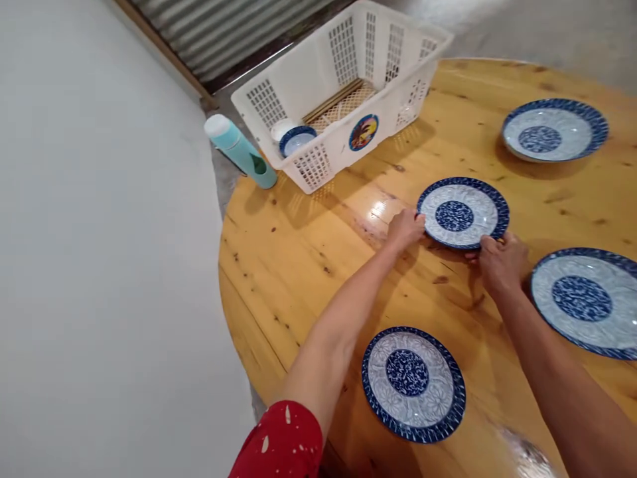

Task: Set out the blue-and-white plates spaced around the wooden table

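A: Where are the hands?
B: Both are on the small blue-patterned plate (462,213) lying flat near the middle of the round wooden desk (308,265). The left hand (405,228) touches its left rim, the right hand (500,262) its near right rim.
A: And the grip?
B: Fingers of each hand curl loosely against the edge; whether either grip truly pinches the rim, I cannot tell.
A: What lies around?
B: Three more blue plates: one nearest the person (413,383), one at the right (584,301), one far right (553,129). A white basket (318,86) stands at the desk's far edge with a bowl (296,140) inside, and a teal bottle (239,150) lies just beside it.
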The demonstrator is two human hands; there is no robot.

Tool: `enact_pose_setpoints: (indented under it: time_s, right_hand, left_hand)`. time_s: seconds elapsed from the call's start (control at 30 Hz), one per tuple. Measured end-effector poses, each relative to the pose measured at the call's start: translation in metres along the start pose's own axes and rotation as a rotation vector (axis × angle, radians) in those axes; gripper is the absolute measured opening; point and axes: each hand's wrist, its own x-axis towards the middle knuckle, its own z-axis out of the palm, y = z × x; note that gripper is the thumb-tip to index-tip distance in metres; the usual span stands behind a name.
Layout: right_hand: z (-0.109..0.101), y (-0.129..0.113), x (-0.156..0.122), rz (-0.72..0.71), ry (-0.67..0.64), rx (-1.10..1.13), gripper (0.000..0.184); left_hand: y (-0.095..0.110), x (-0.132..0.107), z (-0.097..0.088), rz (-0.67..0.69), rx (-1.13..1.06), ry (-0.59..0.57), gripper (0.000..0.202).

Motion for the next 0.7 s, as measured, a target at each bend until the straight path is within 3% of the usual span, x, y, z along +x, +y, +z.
enact_pose_setpoints:
  time_s: [0.13, 0.23, 0.33, 0.5, 0.7]
  right_hand:
    - [0.002, -0.007, -0.014, 0.051, -0.016, 0.043, 0.006]
    - [0.012, -0.021, -0.040, 0.043, -0.090, 0.068, 0.005]
    - [0.032, -0.041, -0.079, 0.028, -0.198, 0.066, 0.010]
    - [0.082, -0.077, -0.167, -0.130, -0.350, -0.013, 0.011]
    - [0.146, -0.101, -0.261, -0.080, -0.500, 0.027, 0.013]
  left_hand:
    - [-0.006, -0.016, -0.010, -0.033, -0.037, 0.000, 0.027]
    - [-0.027, -0.042, -0.032, -0.070, -0.074, -0.005, 0.026]
    - [-0.060, -0.083, -0.065, -0.135, -0.101, 0.045, 0.024]
    - [-0.127, -0.169, -0.132, -0.182, -0.180, 0.198, 0.025]
    - [-0.194, -0.244, -0.198, -0.276, -0.166, 0.295, 0.027]
